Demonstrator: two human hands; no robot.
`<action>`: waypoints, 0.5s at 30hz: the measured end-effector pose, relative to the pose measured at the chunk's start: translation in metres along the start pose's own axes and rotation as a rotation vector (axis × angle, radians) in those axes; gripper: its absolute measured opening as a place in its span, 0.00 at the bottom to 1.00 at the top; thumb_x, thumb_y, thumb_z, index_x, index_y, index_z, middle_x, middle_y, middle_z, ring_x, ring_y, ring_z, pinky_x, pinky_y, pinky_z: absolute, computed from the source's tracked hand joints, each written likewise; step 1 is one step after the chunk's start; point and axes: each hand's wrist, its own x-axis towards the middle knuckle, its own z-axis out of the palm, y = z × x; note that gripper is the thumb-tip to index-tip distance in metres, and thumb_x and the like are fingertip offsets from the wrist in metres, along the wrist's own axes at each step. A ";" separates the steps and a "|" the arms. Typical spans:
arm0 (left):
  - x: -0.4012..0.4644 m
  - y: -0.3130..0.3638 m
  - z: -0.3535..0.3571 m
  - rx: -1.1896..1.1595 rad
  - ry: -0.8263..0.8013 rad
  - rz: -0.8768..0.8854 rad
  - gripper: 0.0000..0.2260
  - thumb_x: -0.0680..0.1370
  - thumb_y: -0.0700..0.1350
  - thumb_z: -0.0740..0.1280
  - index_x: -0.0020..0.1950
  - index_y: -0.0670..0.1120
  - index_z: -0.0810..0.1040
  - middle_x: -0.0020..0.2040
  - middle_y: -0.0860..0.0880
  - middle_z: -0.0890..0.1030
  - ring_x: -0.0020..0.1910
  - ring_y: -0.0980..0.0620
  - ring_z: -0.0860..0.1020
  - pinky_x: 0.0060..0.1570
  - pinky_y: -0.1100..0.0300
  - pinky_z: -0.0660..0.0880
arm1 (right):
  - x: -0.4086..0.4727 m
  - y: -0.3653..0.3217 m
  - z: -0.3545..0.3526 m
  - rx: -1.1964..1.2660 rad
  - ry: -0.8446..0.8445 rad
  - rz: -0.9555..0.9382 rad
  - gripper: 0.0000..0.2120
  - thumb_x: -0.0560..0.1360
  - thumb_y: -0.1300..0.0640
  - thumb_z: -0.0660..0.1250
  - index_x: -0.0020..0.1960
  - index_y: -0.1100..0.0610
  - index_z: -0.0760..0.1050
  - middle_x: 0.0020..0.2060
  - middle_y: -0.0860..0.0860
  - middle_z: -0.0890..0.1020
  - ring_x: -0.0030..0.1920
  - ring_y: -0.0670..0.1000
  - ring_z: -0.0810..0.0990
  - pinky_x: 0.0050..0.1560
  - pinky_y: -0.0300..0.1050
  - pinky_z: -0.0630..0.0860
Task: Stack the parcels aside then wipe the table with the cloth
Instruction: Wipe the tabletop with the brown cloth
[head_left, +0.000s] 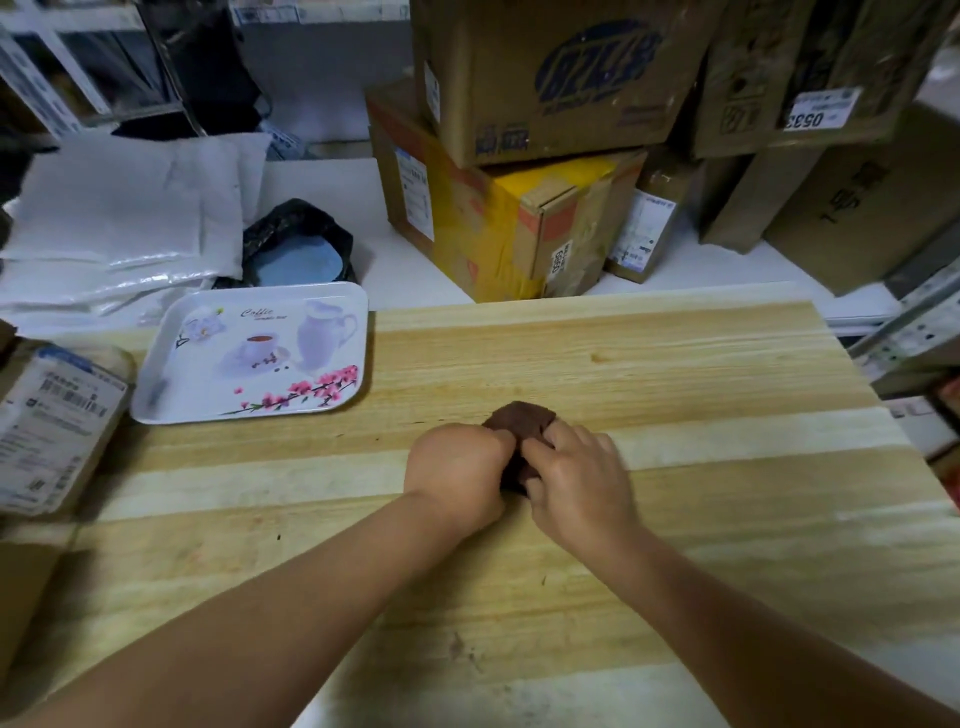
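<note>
1. Both of your hands are closing on the brown cloth (521, 422) at the middle of the wooden table (675, 374): your left hand (460, 470) is curling into a fist over the cloth's left side, and your right hand (576, 475) is pinching its right side with bent fingers.
2. At the far left edge, a brown paper parcel (57, 415) with a white shipping label is lying on the table, partly cut off by the frame.
3. Far left, behind the wooden table, a pile of white padded mailers (124, 218) is sitting on a white surface (322, 182).
4. Just right of the paper parcel, a white tray (208, 405) printed with a coffee cup, a jug and pink blossoms is resting on the table's far left part, well apart from your hands.
5. Beyond the tray, a black plastic bag (298, 223) is lying open with something pale blue showing inside.
6. The cloth is bunching up between your hands, touching the table, with its far end poking out beyond your knuckles.
7. Far centre to far right, cardboard boxes are standing stacked on the white surface: a box with yellow tape (498, 234) is sitting below a box with a blue logo (561, 78), and more brown cartons (831, 156) are crowding beside them on the right.
</note>
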 end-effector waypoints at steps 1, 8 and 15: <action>0.005 0.000 0.000 0.012 0.017 -0.006 0.06 0.73 0.42 0.64 0.49 0.48 0.76 0.41 0.49 0.80 0.35 0.48 0.71 0.31 0.58 0.64 | 0.007 0.004 0.001 -0.013 0.013 -0.010 0.14 0.56 0.59 0.77 0.40 0.55 0.79 0.36 0.53 0.77 0.37 0.57 0.77 0.39 0.48 0.73; 0.080 0.014 0.004 -0.047 0.193 -0.165 0.11 0.73 0.41 0.63 0.54 0.47 0.76 0.44 0.48 0.81 0.42 0.44 0.79 0.32 0.58 0.65 | 0.084 0.053 0.003 -0.185 0.093 -0.020 0.13 0.58 0.63 0.75 0.40 0.54 0.79 0.37 0.54 0.79 0.39 0.59 0.76 0.41 0.49 0.70; 0.117 0.025 0.003 -0.234 0.178 -0.118 0.11 0.72 0.48 0.65 0.53 0.51 0.78 0.44 0.49 0.82 0.45 0.44 0.79 0.34 0.60 0.65 | 0.093 0.086 -0.019 -0.100 -0.056 0.107 0.15 0.70 0.57 0.67 0.56 0.47 0.78 0.50 0.53 0.78 0.53 0.58 0.73 0.53 0.51 0.65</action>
